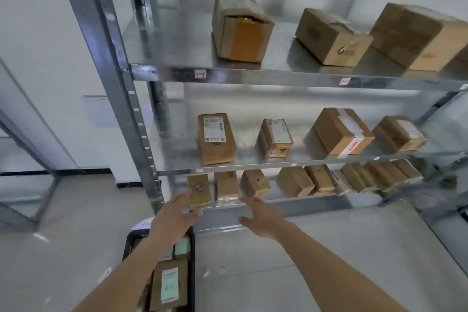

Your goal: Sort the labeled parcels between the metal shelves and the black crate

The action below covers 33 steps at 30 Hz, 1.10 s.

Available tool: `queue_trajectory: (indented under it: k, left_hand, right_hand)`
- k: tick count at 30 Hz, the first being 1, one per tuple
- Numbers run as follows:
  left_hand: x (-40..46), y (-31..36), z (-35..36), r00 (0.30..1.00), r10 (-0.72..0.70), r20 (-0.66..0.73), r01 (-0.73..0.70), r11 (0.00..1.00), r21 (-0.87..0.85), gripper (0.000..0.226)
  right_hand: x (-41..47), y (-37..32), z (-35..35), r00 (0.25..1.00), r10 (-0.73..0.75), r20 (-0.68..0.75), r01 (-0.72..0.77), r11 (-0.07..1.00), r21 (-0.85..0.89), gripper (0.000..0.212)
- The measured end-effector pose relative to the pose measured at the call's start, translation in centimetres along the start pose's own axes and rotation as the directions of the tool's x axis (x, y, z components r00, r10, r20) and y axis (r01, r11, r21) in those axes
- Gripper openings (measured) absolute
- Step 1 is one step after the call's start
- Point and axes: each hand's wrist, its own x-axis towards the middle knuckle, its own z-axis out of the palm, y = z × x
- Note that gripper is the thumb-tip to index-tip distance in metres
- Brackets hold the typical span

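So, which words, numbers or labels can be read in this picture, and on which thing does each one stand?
Nothing reads clearly.
White label on the middle-shelf parcel: print and codes, too blurred.
Round logo on the bottom-shelf parcel at the left hand: no legible words.
Small tags on the shelf edge: red marks, unreadable.
Label on the parcel in the black crate: too blurred.

Both bare arms stretched forward; left hand (pixel 174 213) fingers extended, right hand (pixel 260 218) fingers spread, relaxed
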Motion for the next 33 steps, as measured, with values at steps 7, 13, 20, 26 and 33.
queue_trajectory:
  k: [7, 13, 20, 26, 33]
  left_hand:
    - [7.9, -7.8, 6.1, 0.997, -0.079, 0.01, 0.079, 0.991, -0.103, 0.066]
    - [15.3, -12.6, 13.1, 0.987, -0.159, -0.013, 0.153, 0.966, -0.206, 0.065]
    - [23.2, -17.6, 20.2, 0.985, -0.168, -0.035, 0.154, 0.957, -0.247, 0.056]
    - [27.6, -20.2, 23.5, 0.981, -0.186, -0.057, 0.168, 0.959, -0.229, 0.064]
    - [30.8, -21.3, 25.5, 0.976, -0.216, -0.024, 0.197, 0.926, -0.323, 0.068]
  right_hand:
    - [11.6, 1.2, 7.4, 1.0, -0.017, 0.013, 0.016, 0.994, 0.106, 0.062]
    - [21.4, 3.9, 13.4, 0.999, -0.032, 0.009, 0.03, 0.979, 0.204, 0.062]
    - [33.0, 6.0, 19.7, 0.998, -0.058, -0.002, 0.055, 0.937, 0.345, 0.06]
    - [39.9, 6.6, 23.6, 0.994, -0.108, -0.028, 0.111, 0.93, 0.351, 0.065]
    - [44.2, 7.3, 25.6, 0.993, -0.11, -0.044, 0.118, 0.898, 0.423, 0.062]
